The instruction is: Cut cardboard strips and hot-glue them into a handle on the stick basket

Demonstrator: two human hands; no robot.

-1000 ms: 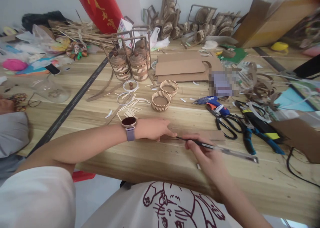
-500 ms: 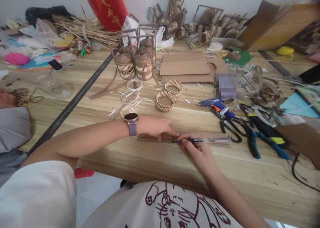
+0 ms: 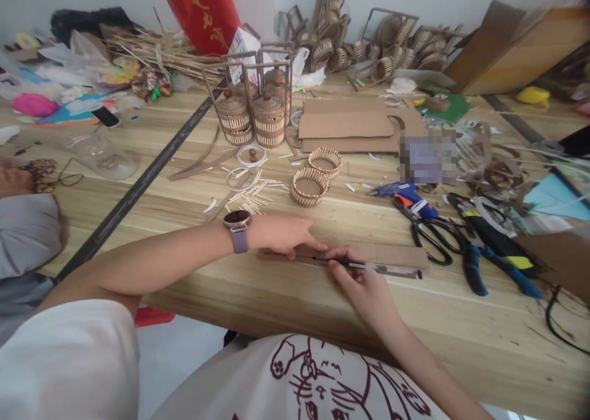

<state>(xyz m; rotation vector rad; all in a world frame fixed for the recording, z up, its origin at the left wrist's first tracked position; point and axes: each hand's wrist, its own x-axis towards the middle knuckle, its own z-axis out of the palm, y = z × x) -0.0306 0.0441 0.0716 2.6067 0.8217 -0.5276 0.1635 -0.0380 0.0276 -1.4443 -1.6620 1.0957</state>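
Spanning most of the view, the worktop (image 3: 230,291) carries a long brown cardboard strip (image 3: 399,255) in front of the person, its long axis running left to right, roughly parallel to the near edge. Over the strip's left part lies the left hand (image 3: 290,235), index finger pointing right along it; whether the other fingers grasp anything cannot be told. The right hand (image 3: 364,285) comes in from the near side at the strip's middle, its grip narrow, closed around a slim pen (image 3: 385,269). The pen leans almost along the strip, its tail to the right and its dark tip to the left. That tip sits by the strip's near edge, just short of the left index fingertip, the right hand being the nearer to the person's body.
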